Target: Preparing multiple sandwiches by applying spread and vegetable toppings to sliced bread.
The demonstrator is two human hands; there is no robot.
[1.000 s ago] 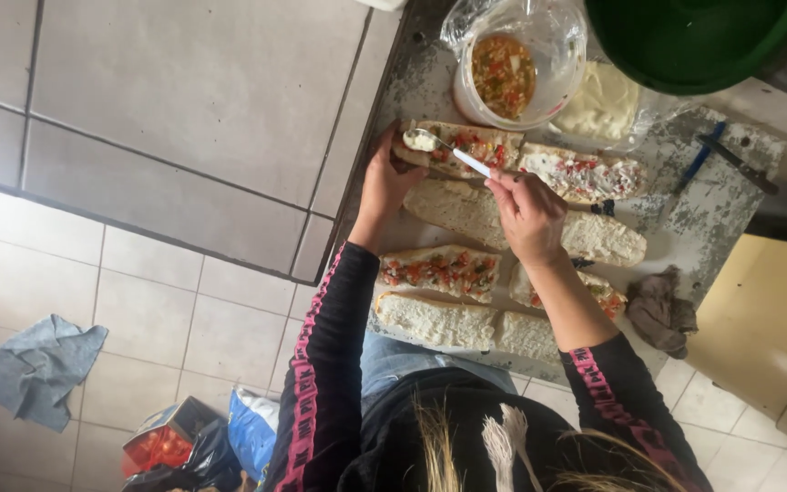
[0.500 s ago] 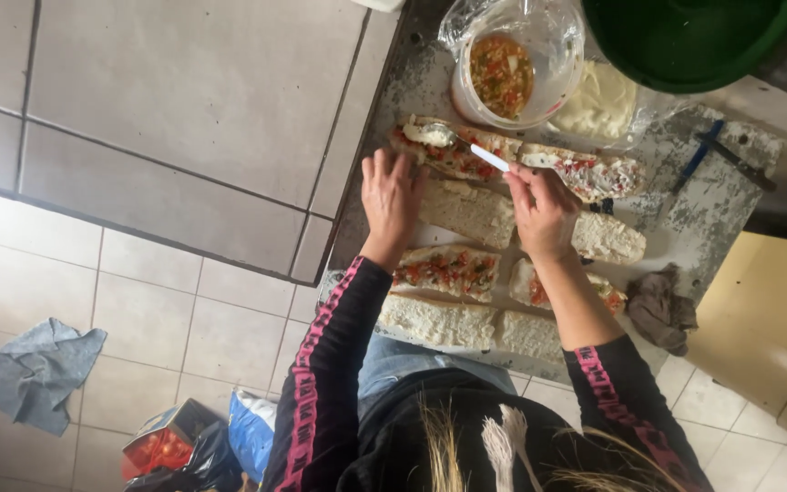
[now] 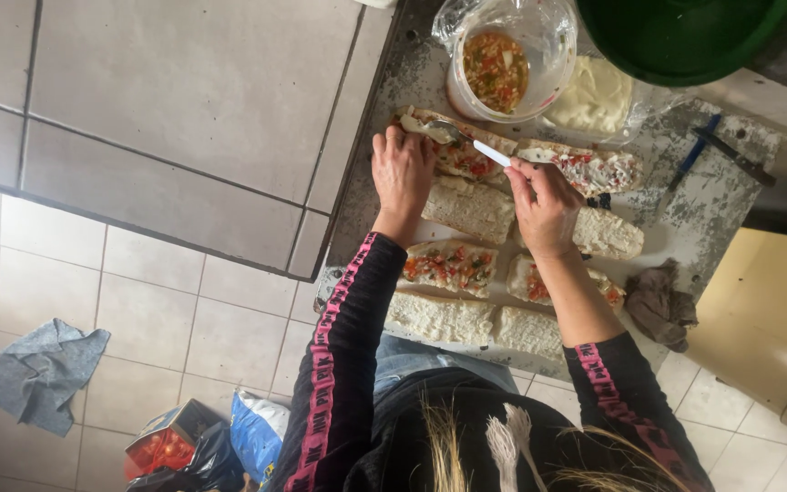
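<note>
left hand: fingers pressed flat on bread, steadying it
right hand: pinching spoon, bowl over bread for spreading
tub: filling close by

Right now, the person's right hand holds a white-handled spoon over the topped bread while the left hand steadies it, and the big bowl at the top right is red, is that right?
Not quite: the bowl is green, as the head view shows. The rest stands: the right hand holds the white-handled spoon over the topped bread, and the left hand steadies it.
</note>
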